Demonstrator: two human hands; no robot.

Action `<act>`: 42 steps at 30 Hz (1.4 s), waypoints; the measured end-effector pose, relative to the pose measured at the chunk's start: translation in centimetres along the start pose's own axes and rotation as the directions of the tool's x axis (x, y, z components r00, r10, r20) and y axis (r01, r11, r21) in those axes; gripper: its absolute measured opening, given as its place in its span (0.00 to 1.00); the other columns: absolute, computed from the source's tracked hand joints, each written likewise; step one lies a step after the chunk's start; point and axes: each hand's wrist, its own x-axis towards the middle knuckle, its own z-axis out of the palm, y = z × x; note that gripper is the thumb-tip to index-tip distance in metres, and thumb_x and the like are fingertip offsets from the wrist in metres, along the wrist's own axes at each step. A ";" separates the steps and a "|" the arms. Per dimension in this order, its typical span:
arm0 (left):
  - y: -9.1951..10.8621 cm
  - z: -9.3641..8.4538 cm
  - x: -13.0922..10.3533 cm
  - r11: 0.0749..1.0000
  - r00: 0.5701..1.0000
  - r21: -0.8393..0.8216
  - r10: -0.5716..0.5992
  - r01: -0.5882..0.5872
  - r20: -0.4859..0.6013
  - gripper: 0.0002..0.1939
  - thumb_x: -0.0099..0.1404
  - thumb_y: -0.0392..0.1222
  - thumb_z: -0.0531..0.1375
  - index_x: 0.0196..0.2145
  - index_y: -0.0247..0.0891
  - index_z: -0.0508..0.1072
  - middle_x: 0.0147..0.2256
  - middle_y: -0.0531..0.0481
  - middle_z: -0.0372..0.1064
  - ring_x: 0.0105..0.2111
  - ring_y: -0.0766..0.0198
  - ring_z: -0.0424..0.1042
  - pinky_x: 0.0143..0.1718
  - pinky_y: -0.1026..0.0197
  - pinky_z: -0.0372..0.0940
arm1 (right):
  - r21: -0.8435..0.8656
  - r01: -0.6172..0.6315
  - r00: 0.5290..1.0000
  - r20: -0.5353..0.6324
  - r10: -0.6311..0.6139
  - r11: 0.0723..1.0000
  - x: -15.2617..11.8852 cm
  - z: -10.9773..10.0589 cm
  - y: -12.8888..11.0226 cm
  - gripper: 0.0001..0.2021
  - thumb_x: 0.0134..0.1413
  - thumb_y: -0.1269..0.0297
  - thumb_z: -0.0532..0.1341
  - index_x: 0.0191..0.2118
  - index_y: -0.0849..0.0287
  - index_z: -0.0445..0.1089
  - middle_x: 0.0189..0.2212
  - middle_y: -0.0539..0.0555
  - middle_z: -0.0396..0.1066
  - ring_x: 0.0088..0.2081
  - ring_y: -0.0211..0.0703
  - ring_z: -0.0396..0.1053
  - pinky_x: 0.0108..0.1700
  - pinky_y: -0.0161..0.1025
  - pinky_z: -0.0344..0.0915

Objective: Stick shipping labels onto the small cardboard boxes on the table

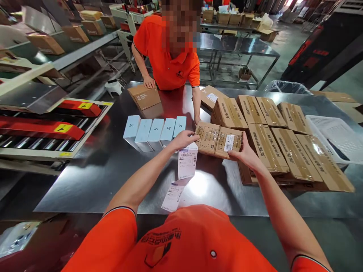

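Two small brown cartons (208, 140) lie side by side between my hands over the steel table (113, 181), the right one bearing a white label. My left hand (185, 139) grips their left edge, a white strip of printed labels (187, 162) hanging just below it. My right hand (243, 154) is closed on the right end, thumb near the label. Left of my left hand stands a row of several pale blue boxes (154, 132) with handwritten marks. Taped brown cartons (268, 147) are stacked right of my right hand.
Across the table a person in an orange shirt (170, 53) has one hand on a brown box (144, 99) and the other by the small cartons' far edge. A white basket (334, 132) is at the right, a roller conveyor (53, 139) at the left.
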 end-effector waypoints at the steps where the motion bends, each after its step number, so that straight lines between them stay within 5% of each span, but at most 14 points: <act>1: -0.1 0.0 -0.1 1.000 1.000 -0.004 0.003 -0.003 0.008 0.27 0.60 0.60 0.59 0.41 0.31 0.80 0.41 0.45 0.78 0.42 0.53 0.74 0.43 0.59 0.64 | -0.027 -0.026 1.000 0.001 0.026 0.999 -0.3 0.2 -0.2 0.62 0.46 0.55 0.70 0.75 0.63 0.27 0.64 0.66 0.62 0.61 0.59 0.66 0.65 0.54 0.61; 20: -2.2 0.9 -2.4 0.999 1.000 -0.036 -0.010 0.010 0.002 0.30 0.60 0.59 0.60 0.51 0.34 0.79 0.48 0.44 0.78 0.49 0.51 0.75 0.48 0.59 0.67 | -0.064 -0.071 0.997 -0.015 0.070 0.995 -3.3 1.5 0.2 0.60 0.46 0.54 0.67 0.75 0.63 0.26 0.54 0.64 0.72 0.57 0.61 0.70 0.60 0.56 0.65; 37: -1.0 1.2 -3.7 1.000 1.000 0.012 -0.019 0.019 -0.013 0.29 0.61 0.58 0.60 0.50 0.33 0.79 0.48 0.41 0.77 0.48 0.51 0.75 0.52 0.57 0.66 | 0.023 -0.049 0.999 0.002 0.049 0.999 -3.8 1.3 0.3 0.60 0.45 0.56 0.68 0.75 0.59 0.28 0.60 0.63 0.68 0.58 0.59 0.68 0.63 0.57 0.61; 42: -1.9 2.0 -6.2 0.999 0.999 0.013 -0.036 0.037 -0.035 0.29 0.60 0.55 0.61 0.54 0.35 0.77 0.54 0.40 0.74 0.54 0.49 0.73 0.58 0.51 0.64 | 0.108 -0.031 0.999 0.022 0.029 0.994 -5.5 1.6 1.9 0.63 0.45 0.55 0.69 0.75 0.59 0.24 0.65 0.64 0.61 0.63 0.58 0.63 0.65 0.57 0.59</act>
